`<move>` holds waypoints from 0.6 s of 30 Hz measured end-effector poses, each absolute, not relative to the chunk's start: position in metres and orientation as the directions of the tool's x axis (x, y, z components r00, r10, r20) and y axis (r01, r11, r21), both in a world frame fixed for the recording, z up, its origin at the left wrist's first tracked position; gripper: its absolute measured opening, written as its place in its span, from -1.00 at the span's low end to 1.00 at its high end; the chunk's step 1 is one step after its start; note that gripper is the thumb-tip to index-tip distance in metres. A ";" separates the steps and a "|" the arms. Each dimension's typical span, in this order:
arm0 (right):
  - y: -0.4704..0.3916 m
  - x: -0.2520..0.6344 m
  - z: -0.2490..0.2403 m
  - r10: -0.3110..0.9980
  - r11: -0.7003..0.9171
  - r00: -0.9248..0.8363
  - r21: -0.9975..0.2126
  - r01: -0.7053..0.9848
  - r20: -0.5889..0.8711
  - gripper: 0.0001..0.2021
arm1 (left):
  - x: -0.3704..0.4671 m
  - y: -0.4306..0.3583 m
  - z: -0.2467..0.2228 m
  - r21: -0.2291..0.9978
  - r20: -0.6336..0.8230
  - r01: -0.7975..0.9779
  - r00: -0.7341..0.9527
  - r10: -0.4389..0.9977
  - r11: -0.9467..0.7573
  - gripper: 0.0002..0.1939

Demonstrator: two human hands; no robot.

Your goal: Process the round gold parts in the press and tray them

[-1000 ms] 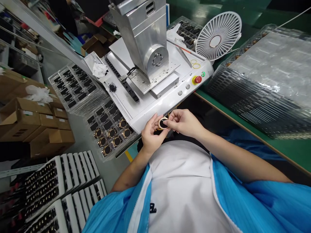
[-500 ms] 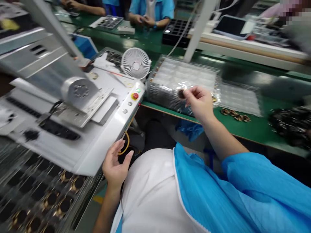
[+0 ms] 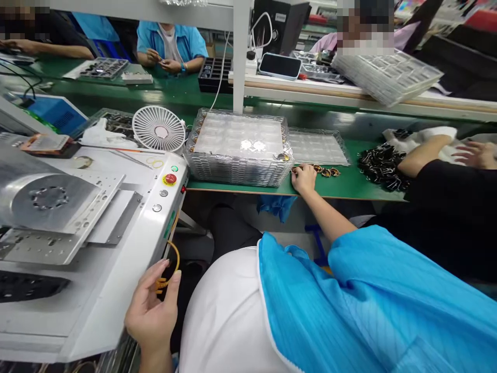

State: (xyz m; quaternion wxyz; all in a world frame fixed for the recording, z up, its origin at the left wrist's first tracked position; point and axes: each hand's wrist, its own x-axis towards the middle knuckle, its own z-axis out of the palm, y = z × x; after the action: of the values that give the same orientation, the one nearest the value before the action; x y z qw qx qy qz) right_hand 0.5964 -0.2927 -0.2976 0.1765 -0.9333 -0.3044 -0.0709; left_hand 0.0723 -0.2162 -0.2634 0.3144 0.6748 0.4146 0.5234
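My left hand (image 3: 152, 305) hangs beside the white machine (image 3: 116, 290), fingers apart and nothing in it. My right hand (image 3: 304, 179) rests at the front of the green bench, its fingers pressed together at the left end of a row of round gold-rimmed parts (image 3: 325, 171); whatever is at its fingertips is mostly hidden. Just left of that hand stands a tall stack of clear plastic trays (image 3: 238, 168). Behind the row lies a lower clear tray (image 3: 318, 147).
The machine carries a metal plate and a red button (image 3: 170, 179). A white fan (image 3: 159, 129) stands behind it. Black clips (image 3: 382, 163) are piled at the right, near another person's arm (image 3: 423, 155). A tilted tray stack (image 3: 392, 75) is at the upper right.
The view has turned to the right. My right hand has gone from in front of the tray stack, where it held a small dark round part, down to the row of parts.
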 end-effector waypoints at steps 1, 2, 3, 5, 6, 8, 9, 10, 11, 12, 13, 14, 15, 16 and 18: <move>-0.291 0.598 -0.303 0.524 -0.767 0.819 -0.288 0.573 0.234 -0.77 | 0.070 -0.217 -0.264 0.857 0.450 0.230 0.100 0.888 -0.460 -0.63; -0.290 0.600 -0.306 0.504 -0.781 0.833 -0.293 0.552 0.227 -0.76 | 0.067 -0.218 -0.264 0.861 0.445 0.231 0.087 0.891 -0.452 -0.62; -0.290 0.603 -0.309 0.486 -0.792 0.847 -0.300 0.531 0.217 -0.75 | 0.064 -0.220 -0.265 0.868 0.434 0.233 0.073 0.898 -0.438 -0.62; -0.292 0.611 -0.312 0.455 -0.808 0.869 -0.318 0.495 0.195 -0.74 | 0.059 -0.222 -0.268 0.882 0.406 0.240 0.050 0.913 -0.406 -0.62; -0.295 0.615 -0.312 0.441 -0.814 0.878 -0.329 0.479 0.186 -0.74 | 0.058 -0.222 -0.269 0.888 0.392 0.242 0.043 0.919 -0.391 -0.63; -0.301 0.623 -0.312 0.417 -0.820 0.892 -0.352 0.451 0.173 -0.74 | 0.058 -0.223 -0.271 0.900 0.367 0.239 0.039 0.929 -0.365 -0.63; -0.305 0.627 -0.312 0.407 -0.821 0.898 -0.363 0.441 0.169 -0.74 | 0.059 -0.223 -0.271 0.905 0.357 0.233 0.041 0.933 -0.356 -0.63; -0.310 0.631 -0.311 0.398 -0.820 0.902 -0.375 0.432 0.166 -0.75 | 0.060 -0.223 -0.271 0.909 0.349 0.226 0.046 0.936 -0.350 -0.63; -0.315 0.636 -0.310 0.391 -0.819 0.906 -0.387 0.424 0.165 -0.76 | 0.061 -0.223 -0.271 0.913 0.341 0.220 0.054 0.938 -0.344 -0.63; -0.320 0.640 -0.309 0.383 -0.816 0.909 -0.401 0.417 0.165 -0.78 | 0.062 -0.222 -0.270 0.915 0.333 0.217 0.064 0.941 -0.339 -0.64; -0.326 0.643 -0.307 0.375 -0.812 0.912 -0.415 0.409 0.166 -0.79 | 0.063 -0.222 -0.269 0.918 0.324 0.216 0.075 0.943 -0.333 -0.64; -0.331 0.647 -0.305 0.366 -0.807 0.915 -0.432 0.403 0.169 -0.81 | 0.063 -0.221 -0.268 0.920 0.315 0.218 0.084 0.945 -0.326 -0.65; -0.336 0.649 -0.303 0.358 -0.800 0.917 -0.449 0.398 0.174 -0.84 | 0.063 -0.221 -0.267 0.922 0.304 0.221 0.090 0.948 -0.317 -0.66; -0.340 0.651 -0.301 0.348 -0.791 0.919 -0.468 0.393 0.185 -0.86 | 0.063 -0.220 -0.266 0.925 0.292 0.226 0.090 0.952 -0.305 -0.66; -0.343 0.654 -0.294 0.313 -0.770 0.923 -0.509 0.385 0.225 -0.85 | 0.061 -0.219 -0.266 0.932 0.266 0.232 0.080 0.961 -0.277 -0.65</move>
State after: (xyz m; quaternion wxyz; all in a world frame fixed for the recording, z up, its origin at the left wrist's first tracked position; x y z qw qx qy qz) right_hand 0.6539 -0.3431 -0.2940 0.2836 -0.9386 -0.1861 -0.0635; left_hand 0.0609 -0.2191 -0.2665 0.3735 0.6328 0.4711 0.4880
